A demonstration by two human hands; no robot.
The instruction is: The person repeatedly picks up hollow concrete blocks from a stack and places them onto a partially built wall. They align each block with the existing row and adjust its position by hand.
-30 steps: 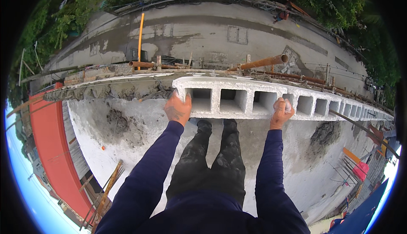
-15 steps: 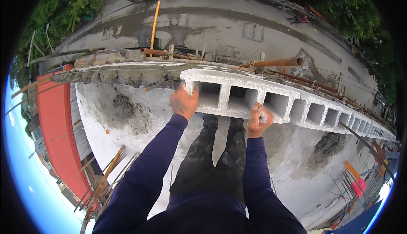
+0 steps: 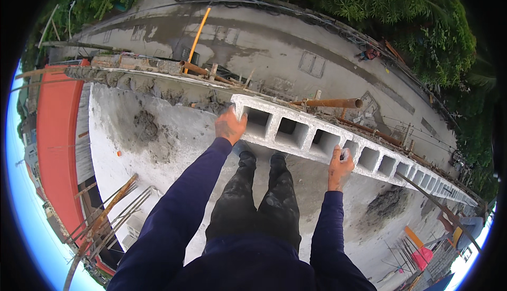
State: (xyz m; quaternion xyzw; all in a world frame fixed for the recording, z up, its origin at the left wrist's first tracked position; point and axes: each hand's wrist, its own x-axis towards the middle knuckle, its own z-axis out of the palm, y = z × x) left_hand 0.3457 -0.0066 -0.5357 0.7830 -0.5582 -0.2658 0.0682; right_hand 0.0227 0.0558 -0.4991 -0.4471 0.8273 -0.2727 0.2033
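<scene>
A grey concrete hollow block [image 3: 273, 128] sits at the left end of a row of blocks [image 3: 379, 165] that runs off to the right along the wall top. My left hand [image 3: 231, 126] grips its left end, with the fingers over the end wall. At the right end of the block, my right hand [image 3: 339, 169] is closed on the near edge beside the third cell; part of its grip is hidden. Rough wet mortar [image 3: 142, 84] lies along the wall top to the left of the block.
Below me is a pale slab with mortar piles [image 3: 145, 125] [image 3: 388, 202]. Rusty pipes [image 3: 332, 102] and an orange pole [image 3: 197, 39] stand beyond the wall, above a street. Bamboo poles [image 3: 103, 220] are at lower left. Another person [image 3: 465, 233] is at far right.
My right hand has shifted to the right along the block's near edge. My left hand stays on the left end. The view has turned, and the other person shows more at right.
</scene>
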